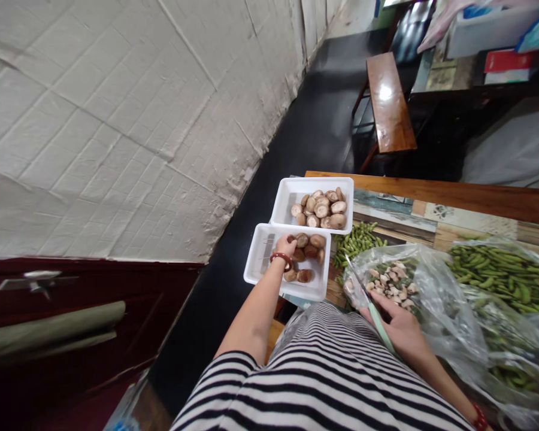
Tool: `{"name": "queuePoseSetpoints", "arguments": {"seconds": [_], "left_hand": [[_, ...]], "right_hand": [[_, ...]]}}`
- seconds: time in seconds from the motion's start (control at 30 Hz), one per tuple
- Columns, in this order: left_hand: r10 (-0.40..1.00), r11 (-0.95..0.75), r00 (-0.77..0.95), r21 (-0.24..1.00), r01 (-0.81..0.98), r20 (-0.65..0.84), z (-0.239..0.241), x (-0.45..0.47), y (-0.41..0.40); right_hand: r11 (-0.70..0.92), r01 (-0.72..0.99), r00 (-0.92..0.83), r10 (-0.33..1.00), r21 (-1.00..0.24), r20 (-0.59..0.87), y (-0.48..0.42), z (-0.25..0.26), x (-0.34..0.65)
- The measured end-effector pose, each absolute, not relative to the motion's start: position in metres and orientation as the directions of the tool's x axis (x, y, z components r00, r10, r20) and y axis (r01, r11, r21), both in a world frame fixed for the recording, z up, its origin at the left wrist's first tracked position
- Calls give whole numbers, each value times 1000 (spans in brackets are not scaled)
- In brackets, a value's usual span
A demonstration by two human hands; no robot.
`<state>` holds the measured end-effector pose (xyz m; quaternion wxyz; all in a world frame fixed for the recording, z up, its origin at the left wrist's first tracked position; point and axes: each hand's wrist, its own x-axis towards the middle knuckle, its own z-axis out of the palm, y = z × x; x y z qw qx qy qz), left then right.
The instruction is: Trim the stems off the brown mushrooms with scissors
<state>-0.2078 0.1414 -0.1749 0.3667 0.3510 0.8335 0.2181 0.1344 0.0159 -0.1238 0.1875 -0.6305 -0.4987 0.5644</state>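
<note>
My left hand, with a reddish bangle at its wrist, reaches into the nearer white plastic tray. Its fingers are closed on a brown mushroom there, partly hidden by the hand. Several more brown-capped mushrooms lie in this tray. My right hand grips the pale green handle of a knife, its blade pointing up and forward. Beneath the blade, a clear plastic bag holds cut mushroom stems. Directly behind, a second white tray contains mushrooms, many with pale undersides up.
Green soybean pods lie beside the trays on the patterned table. Another heap of pods sits in clear plastic at right. A wooden bench stands beyond, and a white tiled wall rises at left.
</note>
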Motion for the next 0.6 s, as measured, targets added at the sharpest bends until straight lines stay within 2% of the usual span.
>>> {"name": "queuePoseSetpoints", "arguments": {"seconds": [0.13,0.27,0.43,0.6], "left_hand": [[770,635,-461,602,484,-441,-181,-206,144],[771,625,-474,646,438,-425,-181,-203,145],[747,617,-469,754,226,-471,-170,-197,132],[776,552,-307,829,-91,-551,-143,-170,107]], "right_hand": [[-431,435,-142,834,-790,-533,22,-117,132],[-418,447,-155,835,-791,-528,22,-117,130],[-429,455,-157,824,-780,-544,20,-123,135],[-417,458,-168,827,-785,-537,19,-128,143]]}}
